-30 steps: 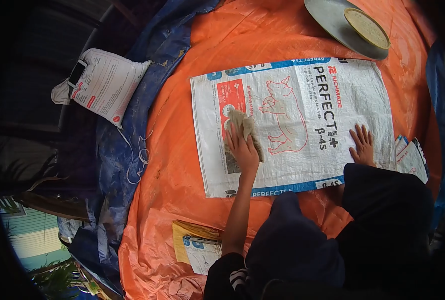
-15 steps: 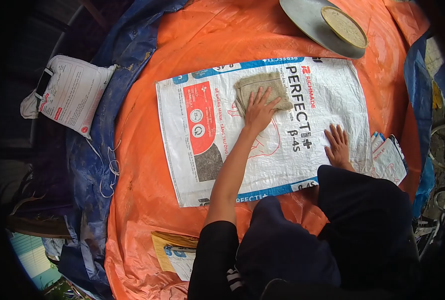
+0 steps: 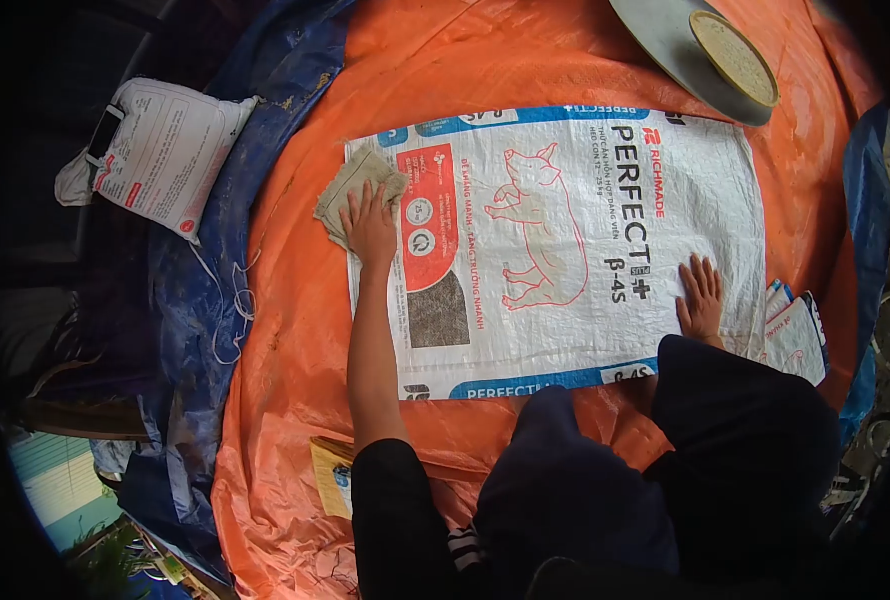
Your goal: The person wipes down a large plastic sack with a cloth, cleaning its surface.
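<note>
A white printed feed sack point(image 3: 555, 330) with a pig outline and "PERFECT" lettering lies flat on the orange tarp. My left hand point(image 3: 370, 225) rests palm down, fingers stretched out, on a folded beige cloth point(image 3: 335, 203). That cloth lies across the sack's left edge, partly over the tarp. Near the sack's right side, my right hand point(image 3: 701, 296) presses flat with its fingers apart, holding nothing.
Orange tarp point(image 3: 445, 75) covers the ground, bordered by a blue tarp point(image 3: 190, 390). A filled white bag point(image 3: 175, 155) with loose string sits left. A round grey lid point(image 3: 660, 45) and a shallow bowl point(image 3: 733, 58) lie top right. Folded sacks point(image 3: 795, 340) are at right.
My left hand has slid the cloth leftward from the sack's middle to its left edge, uncovering the pig drawing. My right hand stays on the sack; the whole view has shifted slightly.
</note>
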`<state>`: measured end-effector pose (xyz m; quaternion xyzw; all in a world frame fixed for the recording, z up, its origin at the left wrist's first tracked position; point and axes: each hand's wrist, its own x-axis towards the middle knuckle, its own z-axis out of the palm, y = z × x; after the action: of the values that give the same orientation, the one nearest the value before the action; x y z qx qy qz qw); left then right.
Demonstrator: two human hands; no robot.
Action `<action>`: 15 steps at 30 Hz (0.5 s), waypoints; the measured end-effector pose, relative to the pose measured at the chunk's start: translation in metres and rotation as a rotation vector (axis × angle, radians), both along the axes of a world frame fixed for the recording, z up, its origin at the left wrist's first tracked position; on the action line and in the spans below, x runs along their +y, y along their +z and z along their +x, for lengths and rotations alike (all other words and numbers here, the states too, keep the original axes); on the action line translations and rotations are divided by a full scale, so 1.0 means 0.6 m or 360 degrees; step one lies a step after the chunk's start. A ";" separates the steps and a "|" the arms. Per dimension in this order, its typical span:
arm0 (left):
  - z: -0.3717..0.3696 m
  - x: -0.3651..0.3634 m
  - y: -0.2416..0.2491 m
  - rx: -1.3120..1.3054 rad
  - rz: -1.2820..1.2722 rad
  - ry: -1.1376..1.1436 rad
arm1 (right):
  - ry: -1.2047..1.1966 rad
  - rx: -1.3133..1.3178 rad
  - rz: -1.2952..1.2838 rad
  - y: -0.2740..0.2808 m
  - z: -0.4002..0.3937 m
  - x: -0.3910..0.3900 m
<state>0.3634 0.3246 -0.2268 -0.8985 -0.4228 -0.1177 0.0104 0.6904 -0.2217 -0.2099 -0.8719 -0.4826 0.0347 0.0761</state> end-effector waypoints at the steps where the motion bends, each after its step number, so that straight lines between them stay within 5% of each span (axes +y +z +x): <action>1: -0.009 -0.002 -0.001 -0.0058 -0.0097 0.0000 | 0.0010 -0.0003 0.0005 0.002 0.002 0.004; 4: 0.025 -0.033 0.020 -0.0315 -0.0424 -0.0153 | 0.0003 -0.0006 0.0018 0.011 -0.001 0.004; 9: 0.137 -0.184 0.067 -0.0447 -0.0733 -0.0940 | 0.0015 -0.0017 -0.0004 0.014 -0.004 0.007; 15: 0.272 -0.262 0.021 -0.0318 -0.0483 -0.1172 | 0.0021 -0.0040 -0.0024 -0.001 -0.007 0.007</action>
<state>0.5265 0.1671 -0.2139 -0.9653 -0.0844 -0.1364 -0.2062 0.6862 -0.2174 -0.2104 -0.8695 -0.4891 0.0279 0.0631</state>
